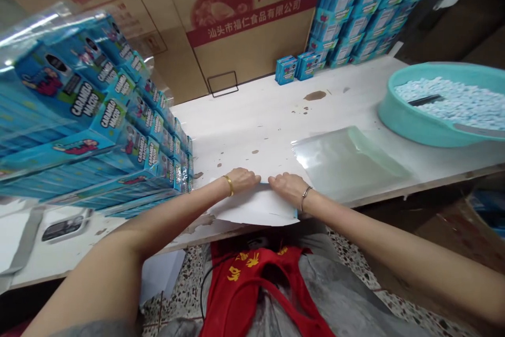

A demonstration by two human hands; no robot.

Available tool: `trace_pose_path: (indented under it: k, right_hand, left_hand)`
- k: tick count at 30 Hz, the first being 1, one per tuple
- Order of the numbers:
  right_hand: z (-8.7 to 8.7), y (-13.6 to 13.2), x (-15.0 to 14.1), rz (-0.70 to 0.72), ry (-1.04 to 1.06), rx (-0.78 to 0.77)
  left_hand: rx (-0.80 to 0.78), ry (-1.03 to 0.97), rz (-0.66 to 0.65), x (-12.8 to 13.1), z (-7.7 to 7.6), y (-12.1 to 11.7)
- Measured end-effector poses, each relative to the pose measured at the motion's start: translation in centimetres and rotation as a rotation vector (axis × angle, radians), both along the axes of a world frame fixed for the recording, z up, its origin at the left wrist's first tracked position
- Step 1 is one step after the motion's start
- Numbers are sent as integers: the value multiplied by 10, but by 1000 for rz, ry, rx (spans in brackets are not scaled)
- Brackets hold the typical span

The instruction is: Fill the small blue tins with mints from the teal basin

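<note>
Head view: you are pressing a white card [256,208] flat on the desk [252,126] with your left hand [240,180] and right hand [287,189], fingers [252,177] pressed together over its far edge, steadying it beside stacked blue boxes [98,105].

Soft, even light, glare on the plastic wrap [31,29], edges bowed

A flat white card [254,207] (blue along its far edge) lies beneath the left hand [241,181] and right hand [288,190].
</note>
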State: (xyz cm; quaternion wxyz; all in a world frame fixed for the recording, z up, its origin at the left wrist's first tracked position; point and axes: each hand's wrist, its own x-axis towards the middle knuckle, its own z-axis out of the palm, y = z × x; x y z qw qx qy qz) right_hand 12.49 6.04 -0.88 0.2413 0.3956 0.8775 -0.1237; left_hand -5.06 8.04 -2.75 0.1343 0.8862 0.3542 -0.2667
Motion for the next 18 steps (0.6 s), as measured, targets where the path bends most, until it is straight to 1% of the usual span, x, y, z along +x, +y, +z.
trace_pose_path:
  k: [2, 4, 5, 7, 10, 12, 14, 15, 16, 17, 18]
  right_hand:
    - [-1, 4, 3, 33, 13, 30]
    - [-5, 9, 7, 60, 21, 68]
    - [-7, 12, 9, 71, 23, 82]
    - [-10, 19, 12, 88, 31, 102]
    - [-12, 26, 12, 133, 70, 113]
    - [-11, 25, 13, 168, 111, 103]
    - [-16, 19, 20, 184, 170, 89]
    - [-23, 15, 27, 182, 213, 89]
    - [-34, 12, 36, 177, 288, 120]
    - [-51, 11, 45, 186, 395, 162]
    - [-71, 12, 54, 191, 530, 211]
  left_hand:
    - [9, -1, 45, 0, 1, 1]
    - [7, -7, 96, -4, 6, 0]
    - [11, -33, 118, -8, 10, -2]
    - [23, -161, 150, -20, 21, -10]
    - [-17, -413, 179, -41, 36, -34]
    - [-45, -489, 215, -49, 43, -56]
    - [-17, -519, 246, -49, 49, -79]
    - [1, -534, 252, -46, 51, -90]
    - [-4, -561, 232, -42, 51, -99]
    - [-47, -589, 207, -39, 50, -107]
    - [-98, -590, 221, -36, 47, -112]
